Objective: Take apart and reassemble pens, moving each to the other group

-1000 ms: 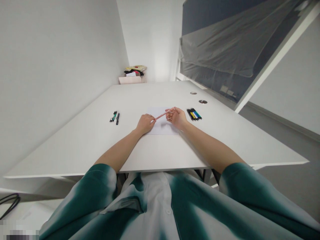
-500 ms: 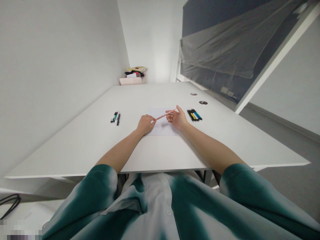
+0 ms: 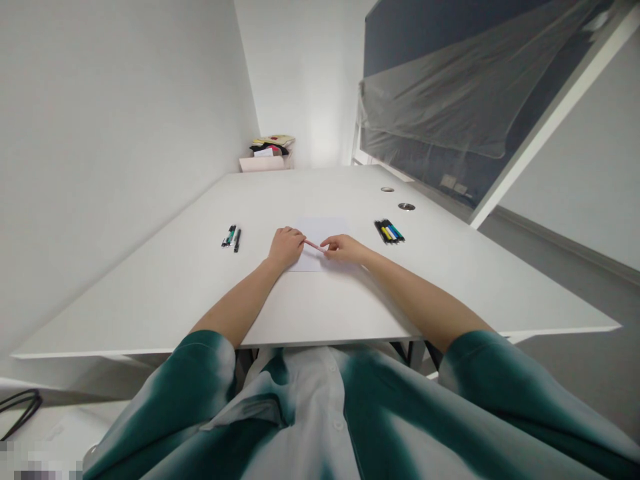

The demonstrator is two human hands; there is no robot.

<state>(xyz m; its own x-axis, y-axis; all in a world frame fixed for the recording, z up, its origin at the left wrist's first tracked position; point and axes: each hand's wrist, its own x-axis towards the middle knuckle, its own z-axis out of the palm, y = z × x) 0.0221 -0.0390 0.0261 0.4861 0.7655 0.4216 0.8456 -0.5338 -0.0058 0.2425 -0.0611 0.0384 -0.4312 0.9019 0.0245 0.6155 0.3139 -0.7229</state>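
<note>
My left hand (image 3: 287, 247) rests over the left side of a white sheet of paper (image 3: 327, 227), its fingers closed on one end of a slim pink pencil (image 3: 314, 245). The pencil slants down to the right across the gap between my hands. At its other end, my right hand (image 3: 349, 250) has thumb and fingertips pinched around the tip. Both hands are low over the paper, and their wrists lie near the tabletop. Fingers hide both pencil ends.
Several dark and green pens (image 3: 230, 237) lie left on the white table (image 3: 190, 293). A row of coloured markers (image 3: 389, 231) lies to the right. Two round table inserts (image 3: 407, 207) sit farther back. A pink box (image 3: 261, 164) with piled items stands at the far end.
My right hand has turned over and moved left and down onto the pencil's end. The pencil's right end has swung down. My left hand has shifted slightly left.
</note>
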